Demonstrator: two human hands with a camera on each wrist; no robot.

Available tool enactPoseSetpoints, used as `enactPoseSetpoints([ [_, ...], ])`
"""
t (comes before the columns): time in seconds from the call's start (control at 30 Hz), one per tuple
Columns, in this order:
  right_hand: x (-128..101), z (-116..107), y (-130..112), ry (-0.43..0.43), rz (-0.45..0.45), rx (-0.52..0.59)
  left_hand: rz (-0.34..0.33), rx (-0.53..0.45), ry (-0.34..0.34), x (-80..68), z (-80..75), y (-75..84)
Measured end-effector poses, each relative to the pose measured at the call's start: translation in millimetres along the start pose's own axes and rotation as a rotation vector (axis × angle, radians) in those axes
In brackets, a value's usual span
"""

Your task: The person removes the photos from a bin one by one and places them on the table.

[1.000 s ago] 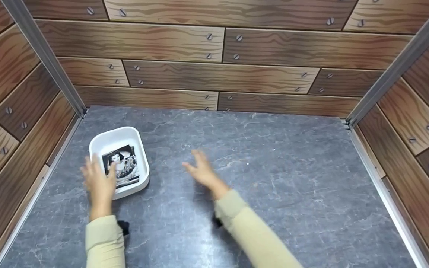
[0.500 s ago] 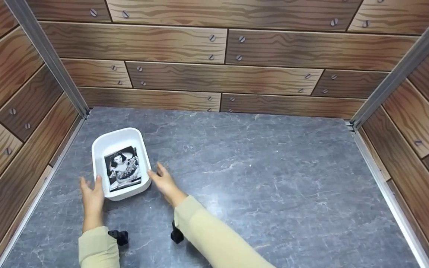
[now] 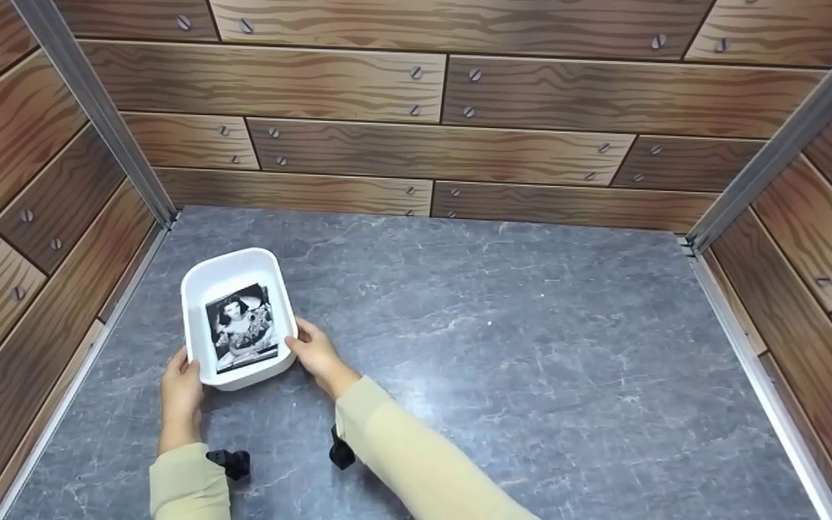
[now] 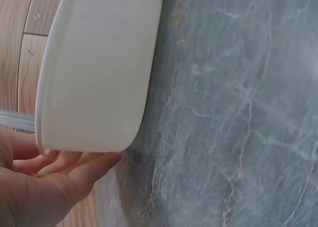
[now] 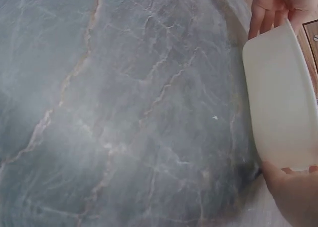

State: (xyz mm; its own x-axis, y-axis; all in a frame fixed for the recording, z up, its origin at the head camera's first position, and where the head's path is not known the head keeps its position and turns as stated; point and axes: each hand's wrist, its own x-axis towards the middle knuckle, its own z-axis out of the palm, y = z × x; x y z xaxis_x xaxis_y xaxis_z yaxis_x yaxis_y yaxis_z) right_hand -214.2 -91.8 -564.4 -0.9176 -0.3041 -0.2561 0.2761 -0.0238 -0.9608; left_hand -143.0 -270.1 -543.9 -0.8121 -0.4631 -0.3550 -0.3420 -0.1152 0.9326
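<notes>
Gripped the white tray from both sides, left hand and right hand curled on its near corners. Sat flat near the countertop's left edge, photo inside, not lifted yet.

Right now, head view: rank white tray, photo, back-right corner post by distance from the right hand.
1. white tray: its near right corner is touched by the right hand.
2. photo: inside the tray, just left of the hand.
3. back-right corner post: far right, at the back wall.
</notes>
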Motion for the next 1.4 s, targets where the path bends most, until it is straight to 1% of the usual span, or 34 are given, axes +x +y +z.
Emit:
enactPoseSetpoints([
  [0.1, 0, -5, -3, -0.009, 0.018, 0.067, -0.037, -0.048, -0.047, -0.8, 0.6, 0.8],
  [0.2, 1, -17, -7, -0.004, 0.058, 0.113, -0.058, -0.066, -0.108, -0.7, 6.0, 1.7],
  [0.33, -2, -38, -8, 0.002, 0.099, 0.128, -0.063, -0.077, -0.183, -1.5, 17.3, -1.4],
  [0.47, -9, -59, -6, -0.009, 0.101, 0.159, -0.061, -0.077, -0.236, -4.4, 29.6, -6.9],
  [0.63, -19, -92, -6, -0.004, 0.088, 0.176, -0.041, -0.078, -0.297, -7.1, 53.0, -10.8],
  [0.8, -34, -125, -6, 0.019, 0.073, 0.156, -0.009, -0.088, -0.356, -12.7, 79.4, -16.3],
  [0.93, -52, -155, -4, 0.052, 0.064, 0.121, -0.003, -0.106, -0.403, -20.8, 104.1, -22.2],
  [1.03, -67, -177, -3, 0.09, 0.07, 0.115, -0.005, -0.114, -0.437, -29.1, 123.7, -25.5],
  [1.13, -79, -195, -4, 0.129, 0.079, 0.118, -0.011, -0.124, -0.474, -37.6, 140.4, -27.9],
  [1.3, -98, -217, -2, 0.19, 0.092, 0.123, -0.019, -0.135, -0.552, -49.7, 159.3, -33.3],
  [1.4, -110, -229, 1, 0.215, 0.079, 0.147, -0.025, -0.15, -0.593, -57.7, 168.0, -38.1],
])
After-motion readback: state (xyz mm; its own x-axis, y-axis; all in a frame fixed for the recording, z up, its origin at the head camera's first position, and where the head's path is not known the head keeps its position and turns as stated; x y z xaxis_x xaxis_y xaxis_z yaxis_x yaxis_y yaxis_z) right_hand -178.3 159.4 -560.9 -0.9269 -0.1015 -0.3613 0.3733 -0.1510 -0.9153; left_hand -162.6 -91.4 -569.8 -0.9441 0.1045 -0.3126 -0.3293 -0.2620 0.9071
